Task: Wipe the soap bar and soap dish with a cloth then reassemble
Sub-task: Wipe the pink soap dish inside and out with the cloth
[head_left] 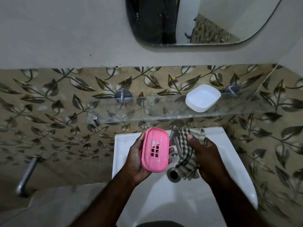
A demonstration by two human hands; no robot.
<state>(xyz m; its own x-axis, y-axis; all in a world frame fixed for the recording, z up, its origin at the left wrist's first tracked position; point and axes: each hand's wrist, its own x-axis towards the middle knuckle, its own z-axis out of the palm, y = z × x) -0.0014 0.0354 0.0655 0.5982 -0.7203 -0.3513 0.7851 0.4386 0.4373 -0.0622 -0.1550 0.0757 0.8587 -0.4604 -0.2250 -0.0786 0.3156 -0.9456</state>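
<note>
My left hand (pixel 136 163) grips a pink soap dish tray (pixel 155 149) with drain holes in its middle, held over the white sink (pixel 229 161). Just to its right, my right hand (pixel 206 159) holds a checked cloth (pixel 185 154) bunched in its fingers, apart from the pink tray. The white base of the soap dish (pixel 202 97) sits empty on the glass shelf (pixel 147 110) above the sink. No soap bar is visible.
A chrome tap (pixel 176 130) pokes out behind the cloth, and the drain (pixel 173 174) lies below the hands. A mirror (pixel 196 22) hangs on the wall above. A metal pipe (pixel 27 174) sticks out of the leaf-patterned tiles at the left.
</note>
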